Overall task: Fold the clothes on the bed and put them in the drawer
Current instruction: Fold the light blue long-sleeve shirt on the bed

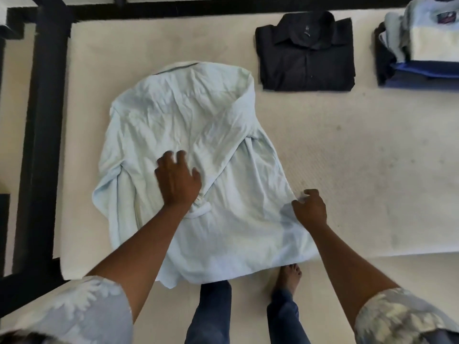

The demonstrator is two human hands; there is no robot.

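Fingers [181, 158] on the left hand [177, 181] are spread straight and pressing flat on the middle of the light blue shirt [188, 108], not gripping anything. The right hand [311, 209] is curled and pinching the shirt's side edge, roughly 4 o'clock from the left one.

The shirt is spread on the mattress [360, 157] with its collar toward 12 o'clock and its hem hanging off the near edge at 6. So the cloth is right under the left palm and between the right fingertips.

Looks like the side-fold step to me. I'd use the flat left hand as the anchor on the fold line and lift the pinched edge only a little. Then carry it across toward 9 o'clock and smooth outward, since that fabric is pretty crumpled and will likely bunch.

The folded black shirt [306, 60] sits at 1 o'clock and a stack of folded clothes [422, 45] at 2, both well apart. No drawer in view.
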